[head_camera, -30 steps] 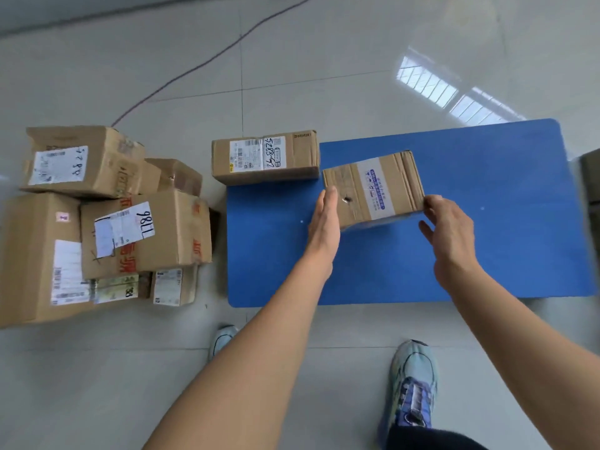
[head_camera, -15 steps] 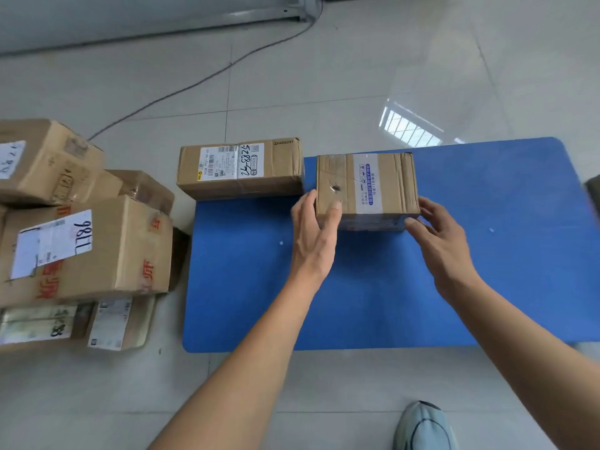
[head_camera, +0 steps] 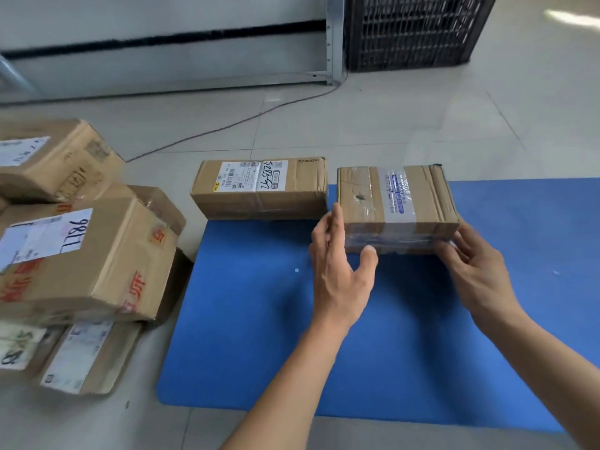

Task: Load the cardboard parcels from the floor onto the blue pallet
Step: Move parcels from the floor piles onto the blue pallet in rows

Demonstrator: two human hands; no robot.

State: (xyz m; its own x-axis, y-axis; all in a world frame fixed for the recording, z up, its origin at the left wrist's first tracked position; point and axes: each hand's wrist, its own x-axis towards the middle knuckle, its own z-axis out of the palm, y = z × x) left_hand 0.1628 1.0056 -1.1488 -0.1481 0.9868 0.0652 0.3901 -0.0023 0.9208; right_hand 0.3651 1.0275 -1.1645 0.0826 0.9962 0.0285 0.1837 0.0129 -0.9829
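A small taped cardboard parcel [head_camera: 396, 199] with a blue-and-white label sits at the far edge of the blue pallet [head_camera: 259, 319]. My left hand [head_camera: 337, 271] touches its left side with straight fingers, thumb at the lower front edge. My right hand [head_camera: 477, 271] touches its right front corner with loosely extended fingers. A longer labelled parcel [head_camera: 259, 190] lies just left of it, at the pallet's far left corner. Several more parcels are piled on the floor to the left, the biggest marked 9811 [head_camera: 87, 261].
Another box [head_camera: 55, 160] tops the pile at far left, and flat parcels [head_camera: 81, 358] lie under it near the pallet's left edge. A black plastic crate [head_camera: 415, 30] stands by the wall beyond. A cable [head_camera: 227, 125] runs across the tiled floor.
Both hands carried the taped parcel forward and set it down level at the pallet's far edge beside the long parcel. The view moved closer and tilted up.
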